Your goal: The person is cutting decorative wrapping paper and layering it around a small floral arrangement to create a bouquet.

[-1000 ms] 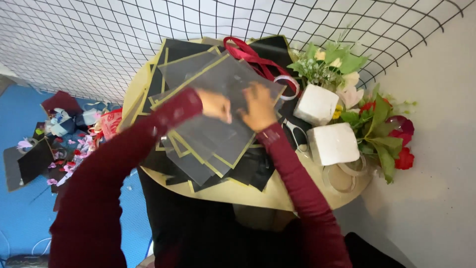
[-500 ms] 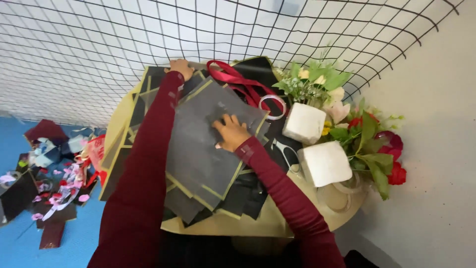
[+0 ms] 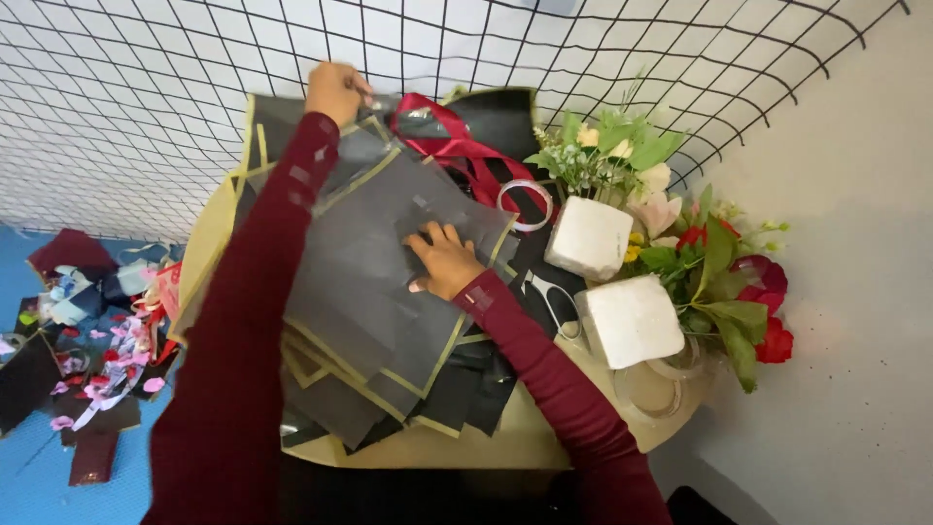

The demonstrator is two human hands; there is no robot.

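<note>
A stack of dark translucent wrapping sheets (image 3: 389, 262) with gold edges lies across a round tan table (image 3: 505, 442). My right hand (image 3: 442, 261) presses flat on the top sheet, fingers spread. Far across the table, my left hand (image 3: 335, 90) is closed on the far corner of a sheet, next to the wire grid. Both arms wear dark red sleeves. A red ribbon (image 3: 457, 146) lies over the sheets behind my right hand.
A black wire grid (image 3: 146, 107) stands behind the table. White foam blocks (image 3: 588, 236), a tape roll (image 3: 525, 204), scissors (image 3: 549, 297) and artificial flowers (image 3: 719, 272) crowd the table's right side. Scraps and petals (image 3: 97, 340) litter the blue floor at left.
My left hand has reached from the middle of the sheets to their far corner and closed on it. My right hand has stayed pressed on the top sheet.
</note>
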